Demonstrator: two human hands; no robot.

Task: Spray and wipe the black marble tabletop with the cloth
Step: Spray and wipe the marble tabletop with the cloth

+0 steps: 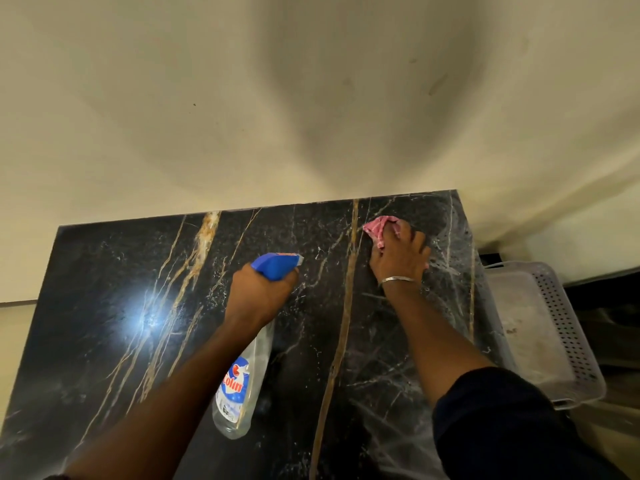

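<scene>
I saw a thin silver bangle [397,279] circling the right wrist, just behind the fingers [412,237]. Further back, a dark navy sleeve [491,420] was pushed up the right forearm. The left arm [166,393] was bare.

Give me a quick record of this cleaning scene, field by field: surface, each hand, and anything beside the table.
surface: black marble tabletop with gold veins, against a cream wall
left hand: grips clear plastic spray bottle with blue trigger head, nozzle aimed toward the far right
right hand: presses pink checked cloth onto the far right corner
wrist: thin silver bangle
beside table: white perforated plastic basket, right side
</scene>
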